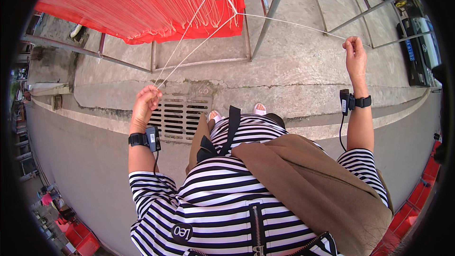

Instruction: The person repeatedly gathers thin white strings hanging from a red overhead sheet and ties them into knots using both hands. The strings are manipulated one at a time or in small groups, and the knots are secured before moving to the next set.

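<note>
My left hand [147, 99] is closed on white cord [196, 51], whose two strands run up and away to the right. My right hand [354, 47], raised at the right, pinches the end of another strand. The strands meet at a junction near the right edge of a red cloth [149, 39], and more cord goes up from there out of view. The strand to my right hand passes in front of a metal post. Many pale strings [142, 10] hang in close rows over the red cloth. The lengths of cord look taut.
Metal frame bars [272, 14] stand around the red cloth. A drain grate [183, 117] lies in the pavement by my feet. At the far right a dark vehicle [419, 51] is parked. Red containers [81, 238] are at the lower left, with more red things at the lower right.
</note>
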Demonstrator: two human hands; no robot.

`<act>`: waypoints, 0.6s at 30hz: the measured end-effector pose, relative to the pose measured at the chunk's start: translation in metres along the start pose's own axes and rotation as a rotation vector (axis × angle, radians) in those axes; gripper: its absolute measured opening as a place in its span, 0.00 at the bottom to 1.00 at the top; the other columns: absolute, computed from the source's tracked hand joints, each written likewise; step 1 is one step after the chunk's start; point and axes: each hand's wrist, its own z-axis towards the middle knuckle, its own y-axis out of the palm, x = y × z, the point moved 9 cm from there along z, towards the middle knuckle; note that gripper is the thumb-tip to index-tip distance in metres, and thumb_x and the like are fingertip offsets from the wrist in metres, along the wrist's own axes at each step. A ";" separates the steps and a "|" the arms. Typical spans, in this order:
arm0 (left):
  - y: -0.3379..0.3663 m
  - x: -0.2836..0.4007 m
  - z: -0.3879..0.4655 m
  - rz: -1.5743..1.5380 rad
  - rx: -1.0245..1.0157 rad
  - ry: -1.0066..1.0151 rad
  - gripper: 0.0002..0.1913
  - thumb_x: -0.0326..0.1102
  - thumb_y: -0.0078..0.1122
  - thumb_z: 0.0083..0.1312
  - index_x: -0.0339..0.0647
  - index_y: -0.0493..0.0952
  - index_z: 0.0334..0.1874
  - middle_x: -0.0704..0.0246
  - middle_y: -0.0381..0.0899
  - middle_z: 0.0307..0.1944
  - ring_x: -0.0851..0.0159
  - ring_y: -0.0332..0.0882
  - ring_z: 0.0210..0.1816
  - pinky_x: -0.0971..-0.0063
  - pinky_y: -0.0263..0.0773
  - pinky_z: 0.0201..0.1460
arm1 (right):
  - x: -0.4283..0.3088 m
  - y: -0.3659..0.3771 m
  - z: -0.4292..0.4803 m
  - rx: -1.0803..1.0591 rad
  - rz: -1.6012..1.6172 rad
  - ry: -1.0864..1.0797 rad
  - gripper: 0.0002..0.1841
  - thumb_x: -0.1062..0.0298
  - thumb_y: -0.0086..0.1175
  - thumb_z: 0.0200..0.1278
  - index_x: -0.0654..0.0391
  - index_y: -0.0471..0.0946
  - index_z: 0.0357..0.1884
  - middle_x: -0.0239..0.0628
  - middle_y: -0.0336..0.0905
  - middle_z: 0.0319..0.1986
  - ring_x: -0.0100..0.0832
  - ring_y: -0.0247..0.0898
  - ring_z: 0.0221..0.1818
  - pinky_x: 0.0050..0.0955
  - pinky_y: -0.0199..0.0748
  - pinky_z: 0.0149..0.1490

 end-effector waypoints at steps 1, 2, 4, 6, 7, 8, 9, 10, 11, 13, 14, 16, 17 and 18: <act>-0.010 0.005 0.000 0.050 0.045 0.005 0.01 0.30 0.55 0.63 0.43 0.74 0.35 0.70 0.79 0.31 0.79 0.63 0.21 0.86 0.53 0.20 | 0.005 -0.012 0.008 0.026 -0.033 0.007 0.05 0.69 0.50 0.70 0.59 0.73 0.40 0.36 0.82 0.28 0.29 0.80 0.33 0.27 0.75 0.39; -0.019 0.010 0.000 0.101 0.086 0.011 0.01 0.30 0.55 0.63 0.43 0.74 0.35 0.70 0.79 0.30 0.80 0.62 0.21 0.87 0.52 0.19 | 0.008 -0.022 0.015 0.046 -0.067 -0.001 0.05 0.68 0.50 0.70 0.59 0.73 0.40 0.37 0.82 0.29 0.30 0.81 0.34 0.28 0.75 0.40; -0.033 0.026 0.000 0.174 0.129 0.054 0.01 0.30 0.55 0.62 0.43 0.74 0.34 0.71 0.79 0.29 0.81 0.61 0.19 0.87 0.50 0.18 | 0.014 -0.048 0.028 0.139 -0.157 -0.014 0.05 0.68 0.50 0.70 0.58 0.74 0.41 0.37 0.82 0.29 0.30 0.81 0.34 0.28 0.75 0.41; -0.052 0.043 -0.003 0.227 0.200 0.087 0.01 0.29 0.54 0.61 0.43 0.74 0.34 0.71 0.79 0.29 0.81 0.60 0.18 0.87 0.49 0.17 | 0.022 -0.070 0.038 0.221 -0.200 -0.001 0.06 0.68 0.50 0.70 0.58 0.74 0.41 0.37 0.83 0.29 0.29 0.81 0.34 0.28 0.75 0.41; -0.059 0.052 -0.005 0.250 0.221 0.120 0.01 0.29 0.53 0.61 0.44 0.74 0.34 0.71 0.79 0.29 0.81 0.60 0.18 0.87 0.49 0.17 | 0.028 -0.081 0.043 0.258 -0.199 0.016 0.06 0.68 0.50 0.70 0.59 0.74 0.41 0.37 0.83 0.30 0.29 0.80 0.34 0.28 0.75 0.42; -0.069 0.059 -0.007 0.265 0.272 0.127 0.01 0.29 0.53 0.61 0.44 0.74 0.33 0.71 0.79 0.29 0.81 0.60 0.18 0.87 0.49 0.17 | 0.036 -0.090 0.046 0.294 -0.194 0.041 0.06 0.68 0.50 0.70 0.59 0.75 0.41 0.37 0.83 0.30 0.29 0.80 0.34 0.28 0.75 0.42; -0.077 0.065 -0.010 0.277 0.312 0.143 0.02 0.28 0.53 0.61 0.44 0.74 0.33 0.71 0.79 0.29 0.81 0.60 0.18 0.87 0.49 0.17 | 0.043 -0.097 0.046 0.318 -0.192 0.051 0.06 0.67 0.50 0.69 0.59 0.75 0.41 0.36 0.83 0.30 0.28 0.80 0.34 0.27 0.75 0.42; -0.083 0.068 -0.012 0.282 0.346 0.166 0.02 0.28 0.52 0.61 0.44 0.74 0.33 0.71 0.79 0.29 0.81 0.60 0.18 0.87 0.49 0.17 | 0.051 -0.103 0.046 0.344 -0.184 0.069 0.07 0.67 0.50 0.69 0.59 0.75 0.40 0.36 0.83 0.30 0.27 0.80 0.35 0.27 0.75 0.43; -0.085 0.067 -0.013 0.275 0.359 0.167 0.02 0.28 0.52 0.61 0.44 0.74 0.33 0.71 0.79 0.29 0.81 0.60 0.18 0.87 0.49 0.17 | 0.059 -0.105 0.046 0.371 -0.174 0.086 0.07 0.67 0.50 0.69 0.60 0.75 0.40 0.36 0.83 0.30 0.27 0.80 0.35 0.26 0.75 0.43; -0.085 0.064 -0.013 0.234 0.356 0.193 0.02 0.28 0.52 0.61 0.44 0.74 0.33 0.71 0.79 0.29 0.81 0.60 0.18 0.87 0.50 0.17 | 0.081 -0.083 0.038 0.282 -0.062 0.166 0.07 0.68 0.50 0.70 0.61 0.75 0.39 0.35 0.82 0.30 0.24 0.78 0.34 0.25 0.74 0.42; -0.078 0.054 -0.008 0.214 0.326 0.170 0.02 0.28 0.52 0.61 0.44 0.75 0.33 0.71 0.79 0.29 0.81 0.59 0.17 0.87 0.49 0.17 | 0.091 -0.054 0.030 0.187 0.086 0.205 0.06 0.69 0.49 0.70 0.61 0.74 0.38 0.35 0.81 0.29 0.23 0.77 0.32 0.23 0.73 0.41; -0.051 0.022 0.008 0.203 0.217 0.091 0.02 0.28 0.52 0.62 0.44 0.74 0.33 0.71 0.80 0.29 0.82 0.60 0.17 0.87 0.50 0.17 | 0.103 0.021 0.001 -0.059 0.299 0.311 0.04 0.72 0.49 0.69 0.61 0.73 0.38 0.34 0.79 0.26 0.22 0.74 0.30 0.22 0.72 0.37; -0.036 0.000 0.018 0.222 0.210 0.025 0.02 0.28 0.53 0.62 0.45 0.74 0.33 0.72 0.80 0.27 0.82 0.61 0.17 0.88 0.50 0.17 | 0.098 0.056 -0.022 -0.154 0.352 0.314 0.03 0.73 0.50 0.68 0.61 0.73 0.37 0.34 0.79 0.25 0.23 0.74 0.29 0.22 0.72 0.37; -0.013 -0.021 0.029 0.234 0.142 -0.024 0.02 0.28 0.53 0.62 0.47 0.75 0.33 0.73 0.81 0.27 0.82 0.61 0.17 0.88 0.51 0.18 | 0.096 0.095 -0.046 -0.282 0.402 0.384 0.02 0.74 0.50 0.67 0.60 0.73 0.36 0.33 0.79 0.24 0.23 0.74 0.28 0.23 0.72 0.37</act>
